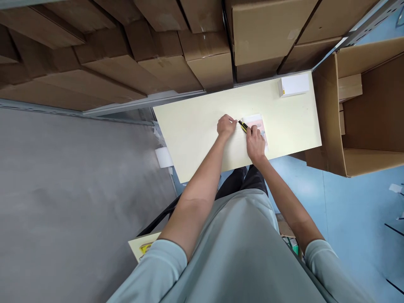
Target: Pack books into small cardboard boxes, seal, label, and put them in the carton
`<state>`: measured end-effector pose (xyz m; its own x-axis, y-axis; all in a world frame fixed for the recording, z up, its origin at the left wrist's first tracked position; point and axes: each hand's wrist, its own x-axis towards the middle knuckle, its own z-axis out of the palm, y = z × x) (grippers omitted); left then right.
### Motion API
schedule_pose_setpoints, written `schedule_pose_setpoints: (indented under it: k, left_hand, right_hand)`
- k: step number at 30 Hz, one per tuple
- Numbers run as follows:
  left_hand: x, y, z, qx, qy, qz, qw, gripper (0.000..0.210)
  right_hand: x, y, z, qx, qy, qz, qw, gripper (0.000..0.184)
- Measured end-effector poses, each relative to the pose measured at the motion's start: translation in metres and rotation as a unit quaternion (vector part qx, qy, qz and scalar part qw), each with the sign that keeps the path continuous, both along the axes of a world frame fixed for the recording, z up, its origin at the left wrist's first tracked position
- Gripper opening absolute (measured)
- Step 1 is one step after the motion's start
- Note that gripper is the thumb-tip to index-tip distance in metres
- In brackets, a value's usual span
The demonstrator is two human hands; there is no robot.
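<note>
My right hand (256, 143) grips a black and yellow utility knife (243, 126), its front end pointing up and left. Beneath that hand lies a flat white and pink printed sheet or packet (260, 124), partly covered by my fingers. Just left of the knife's tip is my left hand (226, 126), fingers pinched together. Something small and pale may be between the fingertips, too small to name. Both hands are low over the cream tabletop (195, 126). Whether the knife's blade is out cannot be made out.
A small white box (294, 85) sits near the table's far right corner. Brown cartons (208, 71) fill the shelf behind. To the right stands a large open carton (326, 122) with smaller boxes inside. A white roll (164, 157) hangs by the left edge.
</note>
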<state>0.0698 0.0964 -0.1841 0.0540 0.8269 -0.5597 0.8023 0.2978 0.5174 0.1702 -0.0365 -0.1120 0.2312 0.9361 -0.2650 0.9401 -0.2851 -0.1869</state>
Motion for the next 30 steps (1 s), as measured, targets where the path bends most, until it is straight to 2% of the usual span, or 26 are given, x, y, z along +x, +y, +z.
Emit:
schedule_pose_setpoints:
  k: [7, 16, 22, 26, 30]
  left_hand:
    - [0.001, 0.000, 0.000, 0.012, 0.002, 0.002, 1.000, 0.010]
    - [0.002, 0.000, 0.005, 0.010, 0.003, 0.006, 1.000, 0.012]
    - [0.003, 0.000, 0.002, 0.018, 0.008, 0.004, 1.000, 0.012]
    - [0.003, 0.001, -0.001, 0.017, 0.007, 0.004, 1.000, 0.012]
    - [0.003, 0.001, -0.004, 0.021, 0.004, 0.005, 1.000, 0.012]
  right_hand:
    - [-0.001, -0.015, 0.001, 0.008, -0.036, 0.017, 0.999, 0.044]
    - [-0.003, -0.041, -0.004, 0.014, -0.014, 0.006, 1.000, 0.039]
    - [-0.007, -0.064, -0.012, 0.029, -0.004, 0.003, 1.000, 0.045]
    - [-0.008, -0.076, -0.008, -0.001, -0.003, -0.001, 1.000, 0.042]
    - [-0.006, -0.090, -0.005, -0.001, -0.008, 0.011, 1.000, 0.044]
